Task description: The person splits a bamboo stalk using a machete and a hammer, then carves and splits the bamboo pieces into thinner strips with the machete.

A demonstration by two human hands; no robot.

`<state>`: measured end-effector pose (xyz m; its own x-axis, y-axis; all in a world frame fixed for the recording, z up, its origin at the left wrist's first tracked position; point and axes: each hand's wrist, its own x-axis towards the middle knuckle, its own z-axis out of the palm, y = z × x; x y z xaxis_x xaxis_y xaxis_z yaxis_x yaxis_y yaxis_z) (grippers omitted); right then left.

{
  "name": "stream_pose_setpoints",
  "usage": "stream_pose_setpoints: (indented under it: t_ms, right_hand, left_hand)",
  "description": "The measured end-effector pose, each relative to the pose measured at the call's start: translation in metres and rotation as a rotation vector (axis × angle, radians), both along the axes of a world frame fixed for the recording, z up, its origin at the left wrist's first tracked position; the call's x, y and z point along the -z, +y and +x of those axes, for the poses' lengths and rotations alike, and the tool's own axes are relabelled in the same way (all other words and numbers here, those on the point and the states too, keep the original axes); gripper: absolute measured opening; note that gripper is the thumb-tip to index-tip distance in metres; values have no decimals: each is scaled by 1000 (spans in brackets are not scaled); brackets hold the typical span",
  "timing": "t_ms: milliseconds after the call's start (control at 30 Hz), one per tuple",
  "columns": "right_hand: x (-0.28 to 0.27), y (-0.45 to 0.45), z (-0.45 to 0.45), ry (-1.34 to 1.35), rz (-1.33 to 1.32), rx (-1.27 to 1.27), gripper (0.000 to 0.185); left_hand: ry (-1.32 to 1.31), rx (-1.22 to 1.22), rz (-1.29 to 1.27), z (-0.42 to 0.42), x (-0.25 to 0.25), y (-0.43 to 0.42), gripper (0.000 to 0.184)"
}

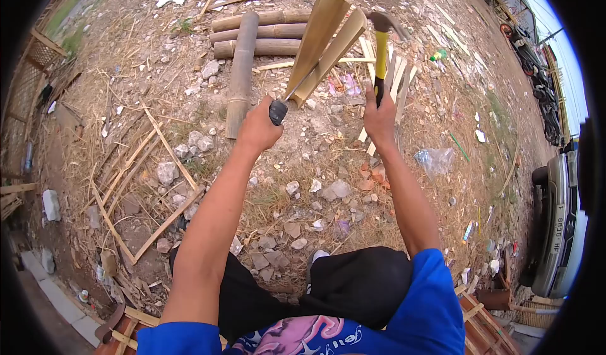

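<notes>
My left hand (260, 126) is closed round the black handle of a long-bladed knife (299, 85). Its narrow blade lies in the gap between two halves of a split bamboo pole (314, 42), which spread apart toward their far end. In my right hand (379, 120) is a hammer (381, 55) with a yellow and black handle, held upright with its metal head at the top, to the right of the bamboo. Whether the blade touches both halves, I cannot tell.
Several whole bamboo poles (268, 31) lie behind, with another pole (241, 71) resting across them. Thin strips (399, 71) lie near the hammer. A wooden frame (165, 224), stones (168, 172) and a plastic bag (435, 160) are on the ground. A parked car (555, 229) stands at right.
</notes>
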<state>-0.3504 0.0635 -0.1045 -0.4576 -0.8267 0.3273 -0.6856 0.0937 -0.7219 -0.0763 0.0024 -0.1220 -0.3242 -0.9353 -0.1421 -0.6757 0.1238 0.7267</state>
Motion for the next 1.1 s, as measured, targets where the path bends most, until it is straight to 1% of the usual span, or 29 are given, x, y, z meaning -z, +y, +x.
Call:
stream_pose_setpoints:
  t_ms: [33, 67, 133, 167, 200, 233, 333, 433, 467, 500, 567, 633, 700, 767, 833, 867, 933, 967, 1000, 1033, 1067, 1100]
  right_hand:
    - [22, 6, -3, 160, 237, -35, 37]
    - [23, 14, -2, 108, 275, -17, 37]
    - [17, 14, 5, 9, 345, -6, 37]
    - [13, 7, 3, 8, 288, 1, 37]
    - [-7, 9, 8, -5, 251, 28, 37]
    - [-25, 12, 12, -18, 208, 57, 38]
    - [-66, 5, 12, -97, 3, 21, 38]
    - [-28, 1, 12, -147, -153, -28, 37]
    - [0, 5, 13, -61, -80, -16, 33]
    - [33, 8, 5, 45, 135, -42, 31]
    - [38, 12, -2, 110, 390, -50, 32]
    - [7, 9, 2, -31, 376, -70, 34]
    - [-38, 5, 10, -15, 295, 0, 36]
    - [-69, -2, 10, -18, -12, -28, 39]
    - [-93, -6, 7, -144, -137, -33, 39]
    - [-85, -8, 6, -218, -220, -55, 39]
    - [-44, -11, 4, -363, -385, -98, 38]
    - [-6, -9, 9, -332, -318, -55, 31]
    - [10, 3, 17, -146, -107, -48, 29]
    - [49, 8, 2, 77, 277, -76, 33]
    - [71, 8, -6, 68, 380, -73, 37]
    - [67, 8, -3, 32, 375, -52, 36]
  left_hand:
    - [-8, -4, 4, -2, 3, -1, 46]
    - [-22, -6, 8, -1, 10, 0, 46]
    - [-21, -31, -7, 3, 6, -5, 43]
    - [-6, -45, -15, 3, 6, -6, 41]
    - [-1, -38, -3, 2, 9, 2, 39]
    - [-14, -15, 19, 2, 14, 6, 42]
    - [-21, -5, 34, 0, 20, -1, 47]
    - [-15, -9, 12, 0, 25, -2, 47]
    - [-25, -10, 16, -1, 25, 0, 47]
    - [-34, -14, 15, -2, 25, 0, 46]
    - [-39, -16, -3, 0, 24, -2, 46]
    - [-29, -28, -24, 5, 31, 1, 46]
    - [-12, -13, -20, 6, 34, 7, 46]
    - [4, -19, -23, 4, 30, 0, 46]
    - [-6, -17, 10, 5, 30, 2, 46]
    - [-13, -20, 7, 4, 30, 1, 46]
    - [-21, -27, 3, 4, 31, 1, 45]
    - [-26, -28, 14, 3, 31, 3, 45]
    - [-29, -27, 23, 2, 29, 3, 45]
    - [-34, -26, 27, 2, 26, 2, 46]
    - [-34, -38, 1, 2, 30, 5, 46]
    - [-37, -54, -28, 4, 36, 8, 46]
